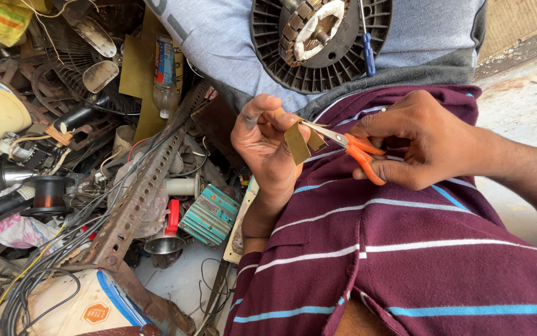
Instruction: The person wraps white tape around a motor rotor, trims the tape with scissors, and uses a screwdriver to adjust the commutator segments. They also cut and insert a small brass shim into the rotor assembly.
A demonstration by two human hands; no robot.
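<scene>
My left hand (262, 140) pinches a small strip of tan insulating paper (297, 143) between thumb and fingers. My right hand (427, 146) grips orange-handled scissors (358, 152), whose blades meet the top edge of the strip. Both hands hover over my maroon striped shirt (405, 249). Above them, a black round fan motor (318, 37) with copper windings rests on my grey-clad lap, and a blue-handled screwdriver (368, 46) lies across it.
A heap of scrap fills the left: a rusty perforated angle bar (137, 199), tangled wires (38, 261), a copper wire spool (48, 194), a plastic bottle (164, 78), a teal ribbed part (209, 214), and a metal funnel (164, 244). Concrete floor (527, 99) lies at right.
</scene>
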